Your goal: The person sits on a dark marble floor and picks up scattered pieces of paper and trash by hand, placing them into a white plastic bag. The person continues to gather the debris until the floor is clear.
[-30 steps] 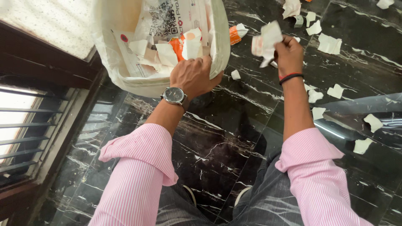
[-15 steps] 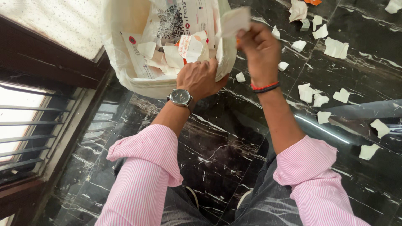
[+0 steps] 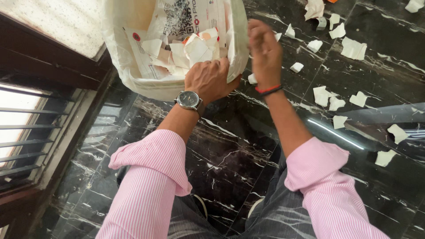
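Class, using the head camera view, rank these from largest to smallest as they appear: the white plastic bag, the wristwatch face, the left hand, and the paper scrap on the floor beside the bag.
1. white plastic bag
2. left hand
3. wristwatch face
4. paper scrap

The last two look close; the watch is nearer the camera, so that order is unsure.

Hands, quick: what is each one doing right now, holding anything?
Left hand: closed, gripping the rim of the white bag.
Right hand: beside the bag's rim, blurred; cannot tell whether it is open or holds a paper scrap.
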